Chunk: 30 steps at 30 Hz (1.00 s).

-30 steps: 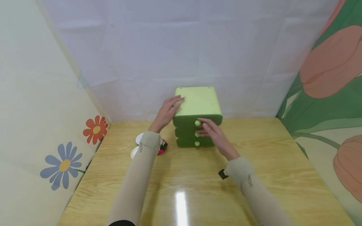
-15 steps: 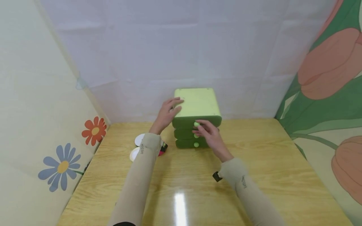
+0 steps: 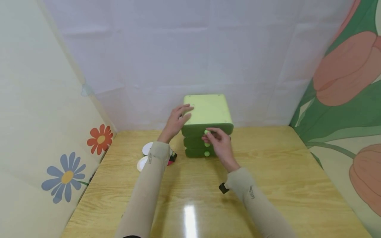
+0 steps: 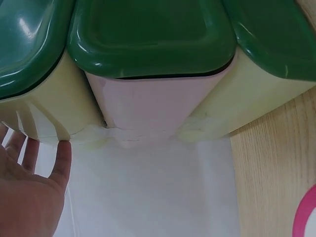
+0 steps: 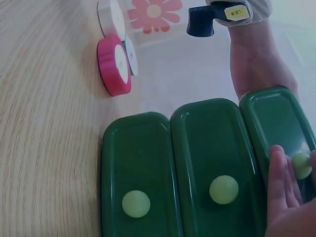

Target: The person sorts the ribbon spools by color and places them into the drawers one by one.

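A small cabinet (image 3: 209,109) with a light green top and three dark green drawers stands against the back wall. All three drawers look closed. My left hand (image 3: 173,122) rests on the cabinet's top left edge, fingers extended; in the left wrist view its fingertips touch the cabinet's side. My right hand (image 3: 222,145) is at the top drawer, thumb and finger pinching its round light green knob (image 3: 206,132). The middle knob (image 5: 224,189) and bottom knob (image 5: 136,204) are untouched in the right wrist view.
Left of the cabinet lie several ribbon rolls, among them a pink roll (image 5: 114,66) and a white roll (image 5: 111,19), partly behind my left sleeve (image 3: 153,168) in the head view. The wooden table (image 3: 268,158) meets a white backdrop (image 3: 154,59) behind.
My right hand has moved slightly left, and its thumb and finger have closed around the top knob. My left hand stays on the cabinet. The drawers have not visibly moved.
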Motion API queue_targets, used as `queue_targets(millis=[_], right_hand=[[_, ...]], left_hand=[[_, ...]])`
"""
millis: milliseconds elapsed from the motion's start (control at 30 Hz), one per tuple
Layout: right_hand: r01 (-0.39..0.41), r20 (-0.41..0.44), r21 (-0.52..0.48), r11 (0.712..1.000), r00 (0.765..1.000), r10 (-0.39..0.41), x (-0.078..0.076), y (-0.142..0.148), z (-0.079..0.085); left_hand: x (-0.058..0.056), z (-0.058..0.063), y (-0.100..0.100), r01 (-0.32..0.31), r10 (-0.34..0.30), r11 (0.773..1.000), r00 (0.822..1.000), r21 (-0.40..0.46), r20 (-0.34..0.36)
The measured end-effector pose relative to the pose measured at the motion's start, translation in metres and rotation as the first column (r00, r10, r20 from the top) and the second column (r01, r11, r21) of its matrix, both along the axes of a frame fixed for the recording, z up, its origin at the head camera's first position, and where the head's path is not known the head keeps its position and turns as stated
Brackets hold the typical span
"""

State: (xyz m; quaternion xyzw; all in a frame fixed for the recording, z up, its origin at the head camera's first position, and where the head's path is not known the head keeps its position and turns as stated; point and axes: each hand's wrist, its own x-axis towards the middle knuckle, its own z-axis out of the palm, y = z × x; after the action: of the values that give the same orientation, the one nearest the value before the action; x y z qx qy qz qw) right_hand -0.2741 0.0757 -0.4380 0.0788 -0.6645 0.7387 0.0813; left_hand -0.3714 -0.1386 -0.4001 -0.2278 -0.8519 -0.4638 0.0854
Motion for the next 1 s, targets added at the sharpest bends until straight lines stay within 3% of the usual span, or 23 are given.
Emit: queue_targets(millis=[267,1000], right_hand=[[0.048,0.018,-0.050,0.998,0.999,-0.047,-0.0035,-0.0039,-0.0013],[0.031,0.002,-0.059,0.998,1.000,-0.031,-0.0015,-0.0007,0.0021]], left_hand=[[-0.0025,0.0003,0.0001,0.003,-0.003,1.000,1.000,-0.008,-0.015],[-0.0032,0.0034,0.0007,0.015,-0.015,1.000,1.000,-0.022,0.001]])
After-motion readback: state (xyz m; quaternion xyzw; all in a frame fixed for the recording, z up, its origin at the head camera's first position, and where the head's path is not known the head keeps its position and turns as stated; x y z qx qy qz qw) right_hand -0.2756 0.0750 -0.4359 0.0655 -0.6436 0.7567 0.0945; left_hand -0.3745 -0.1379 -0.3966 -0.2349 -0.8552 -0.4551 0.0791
